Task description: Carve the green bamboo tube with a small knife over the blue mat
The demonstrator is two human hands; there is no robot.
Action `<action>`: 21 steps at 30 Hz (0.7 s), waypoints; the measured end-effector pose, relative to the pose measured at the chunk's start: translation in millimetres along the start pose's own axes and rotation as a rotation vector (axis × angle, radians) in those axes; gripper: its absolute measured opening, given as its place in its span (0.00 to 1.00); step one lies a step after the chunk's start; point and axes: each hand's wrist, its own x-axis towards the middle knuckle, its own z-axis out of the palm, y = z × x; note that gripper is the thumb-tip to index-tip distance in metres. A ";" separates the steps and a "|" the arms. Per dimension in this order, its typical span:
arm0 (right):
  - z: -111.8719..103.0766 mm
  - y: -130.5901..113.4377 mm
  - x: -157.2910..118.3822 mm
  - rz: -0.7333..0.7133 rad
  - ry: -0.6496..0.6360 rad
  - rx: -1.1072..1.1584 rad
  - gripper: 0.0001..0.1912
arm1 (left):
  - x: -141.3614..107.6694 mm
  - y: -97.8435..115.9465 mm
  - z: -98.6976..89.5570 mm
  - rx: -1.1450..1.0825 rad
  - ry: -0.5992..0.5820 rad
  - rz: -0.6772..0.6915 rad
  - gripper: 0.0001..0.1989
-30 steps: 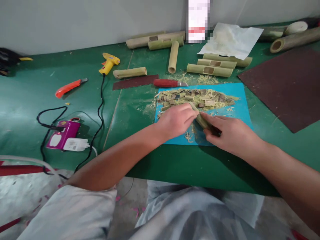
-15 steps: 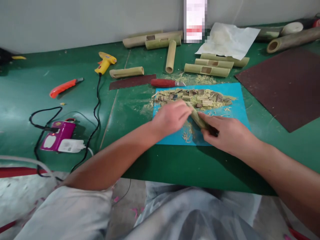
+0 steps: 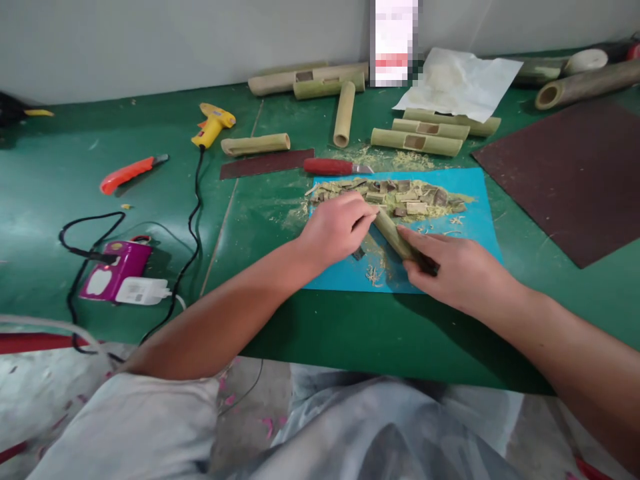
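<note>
My right hand is closed around the lower end of a short bamboo tube, which lies slanted over a blue sheet. My left hand is closed in a pinch beside the tube's far end. A small dark edge shows beneath the left hand; what those fingers hold is mostly hidden. Just beyond both hands, bamboo chips and shavings are heaped on the sheet. A red-handled knife lies at the sheet's far edge.
Cut bamboo tubes lie at the back, several with square openings. White paper covers part of them. Brown sheet lies right. Left are a yellow glue gun, an orange cutter and a purple power strip with cords.
My left hand has shifted slightly left, off the tube's far end, uncovering more of the tube. The right hand keeps its grip on the tube.
</note>
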 end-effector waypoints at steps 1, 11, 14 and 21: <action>0.0 0.1 -0.1 -0.004 -0.003 0.001 0.29 | 0.1 0.4 0.1 -0.003 -0.009 0.012 0.12; 0.3 -0.3 -0.6 -0.001 -0.018 0.008 0.30 | 0.9 -4.9 -0.9 -0.033 -0.023 0.031 0.10; 0.2 -0.4 -0.6 0.001 -0.010 0.009 0.30 | 0.4 -3.3 0.1 -0.014 0.014 0.005 0.11; 0.0 -0.2 -1.3 -0.004 -0.002 -0.003 0.30 | -0.8 -4.8 0.3 -0.018 0.019 0.006 0.10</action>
